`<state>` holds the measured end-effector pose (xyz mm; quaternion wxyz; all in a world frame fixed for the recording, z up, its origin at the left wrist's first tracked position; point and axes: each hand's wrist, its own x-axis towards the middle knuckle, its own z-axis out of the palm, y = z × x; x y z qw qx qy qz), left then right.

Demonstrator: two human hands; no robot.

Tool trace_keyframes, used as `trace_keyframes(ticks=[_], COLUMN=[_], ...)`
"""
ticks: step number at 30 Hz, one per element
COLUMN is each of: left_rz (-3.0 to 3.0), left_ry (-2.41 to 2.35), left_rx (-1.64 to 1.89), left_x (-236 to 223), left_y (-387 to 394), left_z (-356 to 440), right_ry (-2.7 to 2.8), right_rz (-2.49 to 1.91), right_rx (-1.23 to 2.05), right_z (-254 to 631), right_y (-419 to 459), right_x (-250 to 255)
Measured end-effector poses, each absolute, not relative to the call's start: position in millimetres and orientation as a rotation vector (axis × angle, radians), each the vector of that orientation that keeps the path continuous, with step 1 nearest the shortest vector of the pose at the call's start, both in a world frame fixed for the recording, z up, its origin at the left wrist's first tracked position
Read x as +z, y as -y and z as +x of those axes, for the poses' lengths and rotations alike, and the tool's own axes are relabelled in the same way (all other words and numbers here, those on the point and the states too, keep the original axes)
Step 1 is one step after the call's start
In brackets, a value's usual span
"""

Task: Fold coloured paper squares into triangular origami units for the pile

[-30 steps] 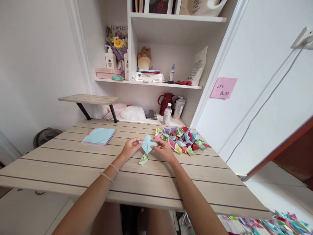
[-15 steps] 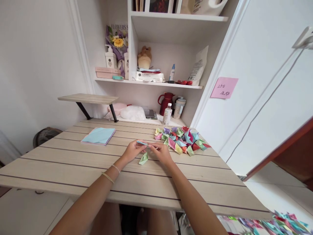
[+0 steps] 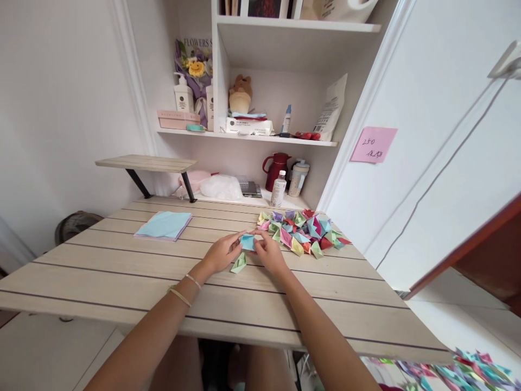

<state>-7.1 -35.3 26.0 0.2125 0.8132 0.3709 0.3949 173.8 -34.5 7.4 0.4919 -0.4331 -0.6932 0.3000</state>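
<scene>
1. My left hand (image 3: 223,252) and right hand (image 3: 269,252) pinch the folded blue paper (image 3: 247,243) between them, at the frame's centre.
2. A green paper boat (image 3: 239,263) lies just below it on the table (image 3: 163,277).

The counter (image 3: 163,282) is surfaced with pale wood-look planks divided by dark lines. On its left side, a stack of square paper (image 3: 163,225) is topped by a light blue sheet. On its right side, a loose heap of folded paper pieces (image 3: 303,233) is spread in many colours. Between them, nearer the front edge, a single light green folded piece (image 3: 239,263) is laid. At the back left, a small raised shelf (image 3: 146,162) is supported on black legs.
</scene>
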Motion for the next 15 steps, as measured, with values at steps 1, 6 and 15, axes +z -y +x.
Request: trace_keyframes(ticks=[1, 6, 15], left_rz=[2.275, 2.189, 1.534], left_ry=[-1.041, -0.945, -0.82], left_rx=[1.091, 1.122, 1.293], left_x=[26, 23, 23], left_y=[36, 33, 23], left_z=[-8, -7, -5], right_ry=[1.642, 1.42, 1.36], right_rz=[-1.037, -0.866, -0.732], right_rx=[0.761, 1.022, 1.26], right_z=[173, 171, 178], right_y=[34, 35, 36], right_x=[8, 14, 20])
